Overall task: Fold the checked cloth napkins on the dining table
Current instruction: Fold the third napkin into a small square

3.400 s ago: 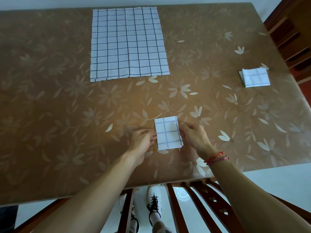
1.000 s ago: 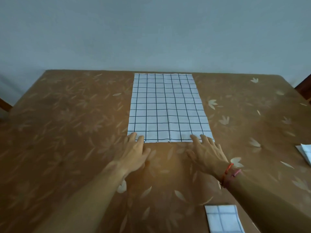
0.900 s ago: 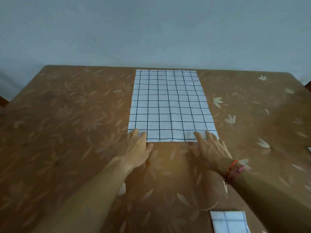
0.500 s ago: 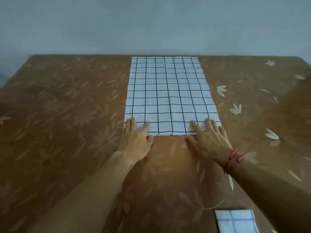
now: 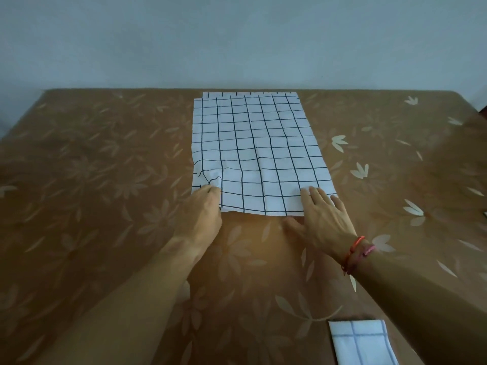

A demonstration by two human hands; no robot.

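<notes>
A white napkin with a dark check (image 5: 253,148) lies spread on the far middle of the brown flowered table (image 5: 92,180). My left hand (image 5: 203,214) pinches its near left corner, where the cloth is bunched and wrinkled. My right hand (image 5: 322,218) lies flat with straight fingers on the near right corner. A second layer of cloth shows along the napkin's far edge. A small folded napkin with a light blue check (image 5: 361,343) lies near my right forearm at the bottom right.
A pale wall (image 5: 237,40) stands right behind the table's far edge. The table's right corner (image 5: 469,106) shows at the far right. Bare tabletop lies to the left and right of the napkin.
My left hand went from lying flat on the near left corner to pinching it, and the cloth wrinkled there. The napkin has slid a little towards me. My right hand stays flat.
</notes>
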